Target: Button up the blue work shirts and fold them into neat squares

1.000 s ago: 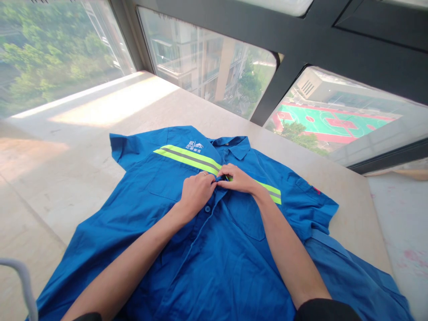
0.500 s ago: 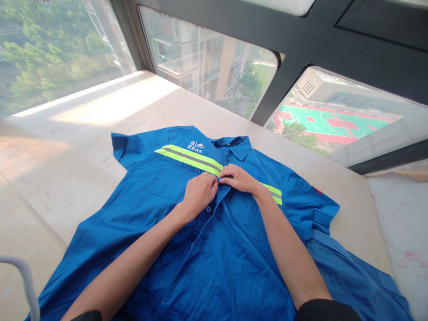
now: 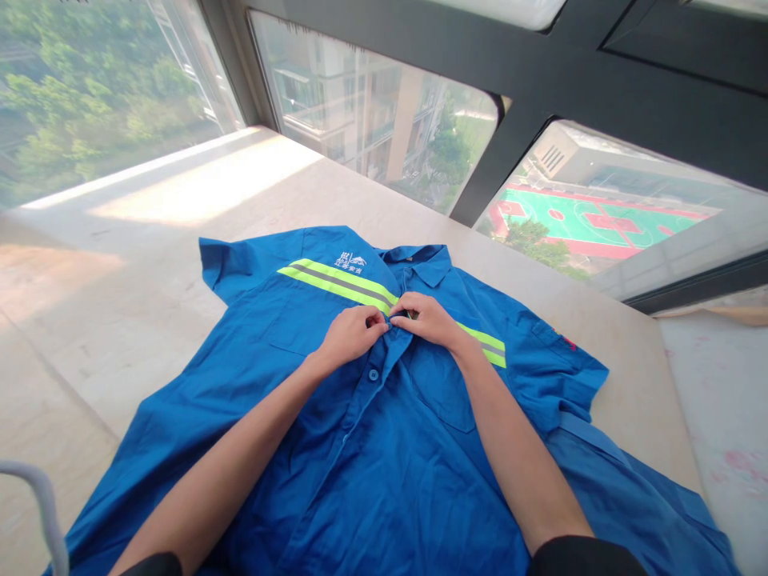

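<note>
A blue short-sleeved work shirt (image 3: 240,400) lies spread out with its front facing up and its collar (image 3: 432,268) away from me. A yellow-green reflective stripe (image 3: 342,282) crosses the chest. At the front placket, just below the stripe, my left hand (image 3: 354,332) pinches the fabric edge. My right hand (image 3: 426,320) pinches the opposite edge, its fingertips nearly touching the left ones. Whatever lies between the fingertips is hidden. One button (image 3: 373,375) shows on the placket below my hands, with the overlapping flap folded aside.
The shirt rests on a pale stone sill (image 3: 72,320) beside windows with dark frames (image 3: 480,192). Another blue garment (image 3: 636,480) lies at the lower right. A grey-white curved tube or cable (image 3: 45,496) enters at the lower left. Floral cloth (image 3: 720,416) is at the right.
My left hand has shifted slightly left and its fingers have bent differently at the placket. The right hand has moved only a little. The flap shows slightly more of its folded edge.
</note>
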Demonstrator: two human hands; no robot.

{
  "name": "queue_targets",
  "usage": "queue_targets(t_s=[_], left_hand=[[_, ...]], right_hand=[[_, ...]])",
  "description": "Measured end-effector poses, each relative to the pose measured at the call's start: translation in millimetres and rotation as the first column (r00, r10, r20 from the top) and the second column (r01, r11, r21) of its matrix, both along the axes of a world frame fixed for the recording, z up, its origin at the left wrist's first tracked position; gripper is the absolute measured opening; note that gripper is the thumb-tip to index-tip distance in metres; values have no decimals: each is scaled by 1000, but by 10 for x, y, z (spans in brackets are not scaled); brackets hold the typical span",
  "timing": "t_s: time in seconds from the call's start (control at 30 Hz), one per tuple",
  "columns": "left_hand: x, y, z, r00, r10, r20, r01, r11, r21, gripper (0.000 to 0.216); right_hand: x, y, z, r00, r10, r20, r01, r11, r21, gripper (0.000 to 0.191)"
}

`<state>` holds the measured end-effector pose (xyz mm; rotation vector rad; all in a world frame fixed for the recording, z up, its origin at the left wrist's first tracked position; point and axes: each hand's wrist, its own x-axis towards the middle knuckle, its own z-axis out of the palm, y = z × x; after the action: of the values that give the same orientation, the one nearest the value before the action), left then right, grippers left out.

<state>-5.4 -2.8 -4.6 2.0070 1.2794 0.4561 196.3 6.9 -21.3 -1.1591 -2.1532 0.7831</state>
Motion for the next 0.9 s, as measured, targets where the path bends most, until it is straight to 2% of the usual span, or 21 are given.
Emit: queue_targets(t_s=[0.2, 0.3, 0.37, 0.43, 0.53, 0.6, 0.67, 0.77, 0.9], left_hand=[[31, -42, -26, 994, 102, -26, -101, 993, 57, 14], [50, -82, -67, 988, 124, -94, -107, 980, 170, 18], [55, -99, -102, 986, 86, -142, -43, 959, 280, 26], [53, -103, -130, 982, 16, -186, 62, 914, 402, 33], [45, -90, -157, 965, -88, -247, 209, 828, 520, 38], [39, -78, -176, 951, -140, -277, 270, 813, 516, 41], [36, -70, -200, 941, -164, -296, 294, 830, 474, 43], [35, -72, -239, 939, -145, -312, 277, 855, 438, 47], [44, -88, -271, 944, -123, -307, 257, 856, 448, 46]], right_hand=[[34, -2, 13, 994, -21, -110, 27, 998, 53, 24], [76, 0, 65, 979, -118, -166, 133, 988, 83, 26], [108, 6, 96, 961, -221, -169, 241, 964, 113, 27], [136, 16, 99, 938, -315, -142, 333, 934, 130, 28], [150, 36, 35, 929, -365, -55, 369, 924, 104, 32], [133, 45, -26, 931, -366, 0, 364, 927, 90, 33], [102, 49, -74, 924, -382, 34, 376, 921, 104, 35], [54, 48, -107, 908, -416, 53, 407, 904, 134, 38], [29, 60, -152, 885, -465, 41, 456, 880, 133, 39]])
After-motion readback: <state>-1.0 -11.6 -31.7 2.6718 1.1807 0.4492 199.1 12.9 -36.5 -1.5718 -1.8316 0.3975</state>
